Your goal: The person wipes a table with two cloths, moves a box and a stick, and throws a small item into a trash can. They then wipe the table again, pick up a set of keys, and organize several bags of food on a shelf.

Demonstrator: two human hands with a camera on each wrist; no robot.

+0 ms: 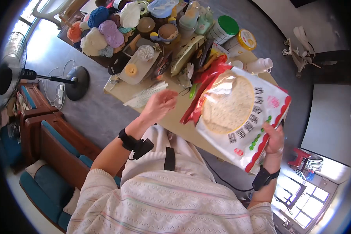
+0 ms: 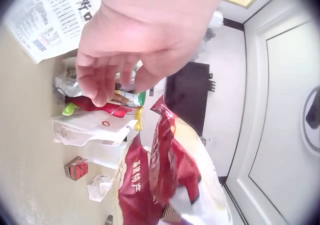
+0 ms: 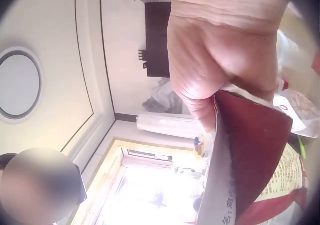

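A large red and white bag (image 1: 230, 102) with a round clear window shows pale, speckled contents. My right hand (image 1: 275, 138) grips its lower right edge, thumb on the printed face. In the right wrist view the right hand (image 3: 225, 49) holds the bag's edge (image 3: 252, 145), its fingers mostly hidden behind. My left hand (image 1: 158, 106) hangs in the air left of the bag, fingers loosely curled and holding nothing. The left wrist view has this left hand (image 2: 135, 49) above the bag's red end (image 2: 167, 170), apart from it.
The table (image 1: 177, 119) bears a white tray (image 1: 138, 72), a green-lidded can (image 1: 226, 26), a yellow-lidded tub (image 1: 245, 40), a white bottle (image 1: 260, 65) and several packets. Yarn balls (image 1: 111, 33) lie at the back left. A fan base (image 1: 77, 82) stands on the floor.
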